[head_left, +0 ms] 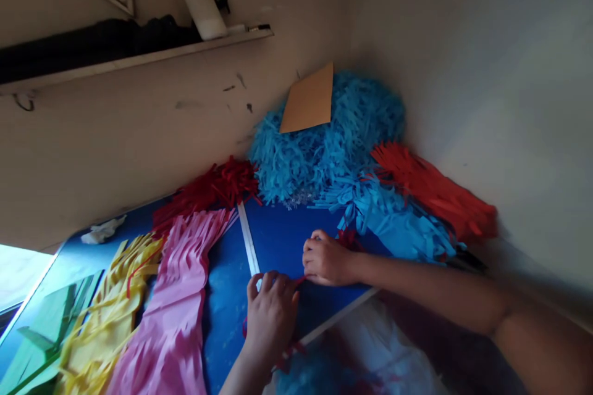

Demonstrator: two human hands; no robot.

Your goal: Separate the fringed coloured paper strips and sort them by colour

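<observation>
Head view shows a thin red strip (301, 280) bridging the gap between the hands, over the blue tabletop (283, 228) near its edge. Left hand (273, 307) and right hand (328, 260) both have fingers curled nearly closed, seemingly pinching it; uneven pulling could tear it. Farther out, the right forearm (430, 290) lies near light-blue fringed paper (401, 225), and a sideways sweep could drag that askew.
</observation>
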